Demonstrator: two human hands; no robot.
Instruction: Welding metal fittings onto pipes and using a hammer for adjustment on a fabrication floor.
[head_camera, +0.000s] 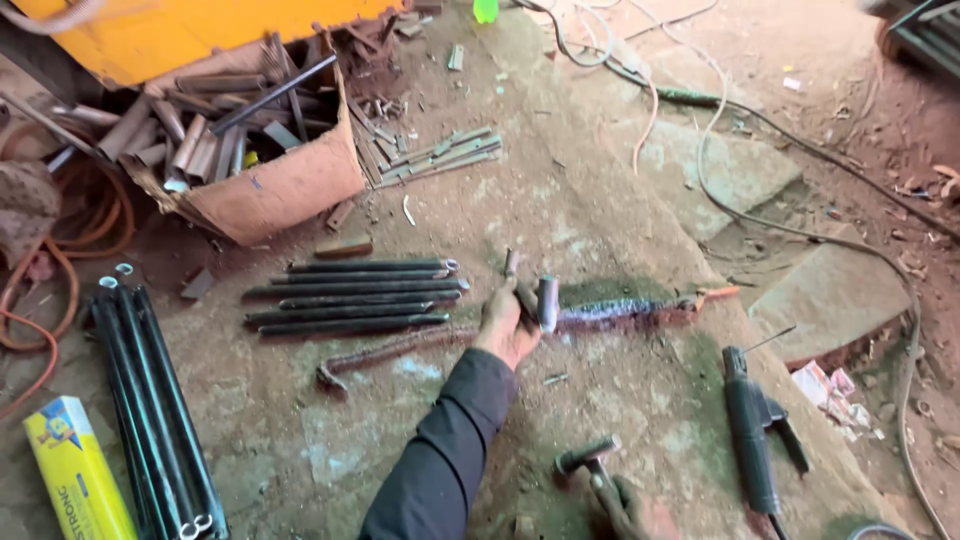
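Note:
My left hand (505, 328), in a dark sleeve, reaches out over the concrete slab (560, 200) and grips a short grey metal tube (547, 302), held upright, together with a thin dark rod (514, 270). The tube stands at the left end of a dark, burnt-looking bar (625, 312) lying on the slab. My right hand (632, 512) is at the bottom edge, closed on the handle of a small hammer (588, 456) whose head points left. Much of the right hand is cut off by the frame.
A row of several dark pipes (355, 296) lies left of my hand, with a bent bar (380, 352) below. Long pipes (150, 410) and a yellow carton (75, 470) lie at left. A cardboard box (285, 190) holds scrap. An electrode holder (750, 430) and cables (820, 240) lie right.

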